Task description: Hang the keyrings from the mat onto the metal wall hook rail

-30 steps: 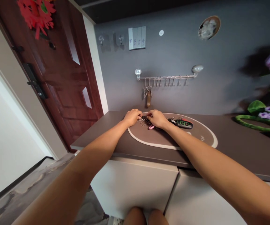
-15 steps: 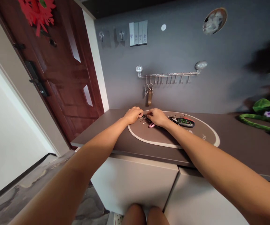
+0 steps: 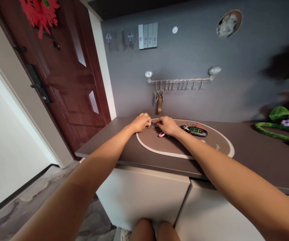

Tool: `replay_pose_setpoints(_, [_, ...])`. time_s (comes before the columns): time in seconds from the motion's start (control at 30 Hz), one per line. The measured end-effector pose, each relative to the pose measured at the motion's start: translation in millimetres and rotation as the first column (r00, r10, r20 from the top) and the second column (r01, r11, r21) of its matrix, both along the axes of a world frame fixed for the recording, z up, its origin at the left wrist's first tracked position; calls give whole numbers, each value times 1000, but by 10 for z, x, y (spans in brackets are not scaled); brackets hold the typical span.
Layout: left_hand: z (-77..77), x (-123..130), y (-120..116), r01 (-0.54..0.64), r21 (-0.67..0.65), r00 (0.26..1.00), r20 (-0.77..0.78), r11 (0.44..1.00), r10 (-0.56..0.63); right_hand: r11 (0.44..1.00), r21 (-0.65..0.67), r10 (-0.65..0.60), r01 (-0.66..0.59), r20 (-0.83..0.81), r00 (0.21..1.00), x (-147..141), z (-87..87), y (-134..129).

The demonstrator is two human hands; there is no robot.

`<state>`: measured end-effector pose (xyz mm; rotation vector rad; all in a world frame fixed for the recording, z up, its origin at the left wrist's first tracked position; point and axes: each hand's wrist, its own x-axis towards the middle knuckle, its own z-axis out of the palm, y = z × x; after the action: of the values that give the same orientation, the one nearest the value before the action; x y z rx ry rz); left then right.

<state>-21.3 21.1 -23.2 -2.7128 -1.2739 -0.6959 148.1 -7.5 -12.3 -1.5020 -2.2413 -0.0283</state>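
Pinching the bunch of keys [image 3: 153,128] on the oval mat [image 3: 168,152] with fingers of left hand [image 3: 141,123] and right hand [image 3: 168,126]; cannot tell exactly where. Could slip or snag, given thin metal crowded together. Beside right hand, close enough to knock: black fob [image 3: 199,131]. Above, on hook rail [image 3: 182,80]: hanging keys [image 3: 159,104].

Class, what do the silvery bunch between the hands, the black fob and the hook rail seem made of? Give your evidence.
Silvery bunch: probably metal with a shiny finish, since its thin parts glint. Black fob: likely hard plastic, fairly glossy; light catches its edge. Hook rail: apparently clear, shiny plastic; it looks see-through.
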Motion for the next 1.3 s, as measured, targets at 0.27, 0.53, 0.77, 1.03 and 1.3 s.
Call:
replay_pose_setpoints(0.27, [37,55,-13,100,-204,910,414,974,-6,997,80,16,-10,-79,997,1,10,-10])
replay_pose_setpoints(0.53, [37,55,-23,427,-418,590,801,802,104,971,231,123,-52,-303,945,-14,40,-35])
replay_pose_setpoints(0.77, [73,56,-30,559,-437,481,863,704,154,920,356,284,-166,-310,907,-22,78,-82])
replay_pose_setpoints(1.03, [134,51,-143,657,-489,472,860,573,193,920,343,300,-190,-302,905,-11,117,-89])
replay_pose_setpoints(1.3, [138,31,-137,702,-482,445,872,524,205,934,298,295,-198,-326,898,-17,124,-94])
